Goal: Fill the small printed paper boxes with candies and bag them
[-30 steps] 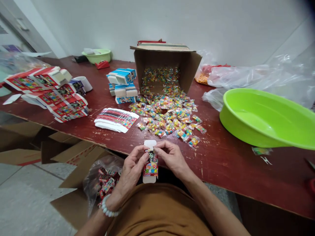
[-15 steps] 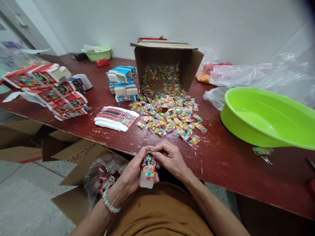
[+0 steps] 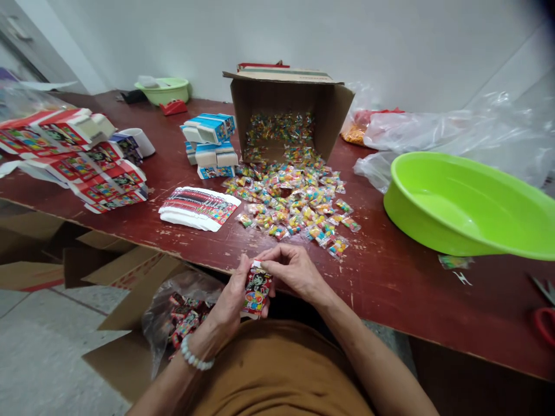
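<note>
A small printed candy box (image 3: 257, 292), red with a cartoon figure, is held upright in front of my body, just off the table edge. My left hand (image 3: 234, 294) wraps around its side, thumb near the top. My right hand (image 3: 292, 268) pinches the white flap at the box's upper end. Beyond my hands lies a heap of candy packets (image 3: 295, 202), clear wrappers with colourful sweets, spilling from a tipped cardboard carton (image 3: 342, 118). A fanned stack of flat boxes (image 3: 199, 208) rests to the left of the heap.
Bundled red boxes (image 3: 104, 173) and blue boxes (image 3: 212, 144) stand on the left. A large green basin (image 3: 433, 231) sits at the right, with scissors (image 3: 544, 318) near the table's right edge. Below the table, a plastic bag (image 3: 186, 318) holds finished-looking small boxes beside open cartons (image 3: 117, 352).
The candy box has tilted in my hands, so its lower open flap is now mostly out of sight. A white flap shows at the top under my right fingers. The view has shifted slightly.
</note>
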### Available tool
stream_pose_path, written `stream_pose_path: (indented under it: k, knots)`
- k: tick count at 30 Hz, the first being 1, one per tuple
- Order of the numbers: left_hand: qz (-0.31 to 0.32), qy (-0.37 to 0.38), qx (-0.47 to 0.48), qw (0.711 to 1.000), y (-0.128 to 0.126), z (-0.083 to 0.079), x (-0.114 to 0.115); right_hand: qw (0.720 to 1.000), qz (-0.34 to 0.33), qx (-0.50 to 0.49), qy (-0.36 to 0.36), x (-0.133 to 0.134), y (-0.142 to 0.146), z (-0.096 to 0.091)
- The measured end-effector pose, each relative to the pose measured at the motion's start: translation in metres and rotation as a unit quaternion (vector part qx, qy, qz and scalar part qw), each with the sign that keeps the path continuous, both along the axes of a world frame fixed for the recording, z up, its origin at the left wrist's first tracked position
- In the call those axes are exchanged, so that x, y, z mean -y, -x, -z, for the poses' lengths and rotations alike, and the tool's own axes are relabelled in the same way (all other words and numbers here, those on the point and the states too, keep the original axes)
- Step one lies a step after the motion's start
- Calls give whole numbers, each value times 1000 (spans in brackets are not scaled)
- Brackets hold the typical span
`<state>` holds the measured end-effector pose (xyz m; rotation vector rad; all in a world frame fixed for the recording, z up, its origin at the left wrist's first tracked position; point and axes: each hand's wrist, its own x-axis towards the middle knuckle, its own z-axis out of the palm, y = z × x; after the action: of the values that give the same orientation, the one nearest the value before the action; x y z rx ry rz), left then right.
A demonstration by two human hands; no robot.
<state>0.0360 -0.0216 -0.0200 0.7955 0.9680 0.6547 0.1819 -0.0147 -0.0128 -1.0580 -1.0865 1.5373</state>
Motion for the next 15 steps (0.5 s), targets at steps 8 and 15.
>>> stream_pose_path:
  k: [8, 15]
  knots:
    - [-28, 45, -4, 999, -2, 5, 2, 960, -28, 154, -232, 19, -8, 7]
    - [-32, 68, 96, 993, -12, 9, 15, 924, 14, 269, -272, 21, -31, 15]
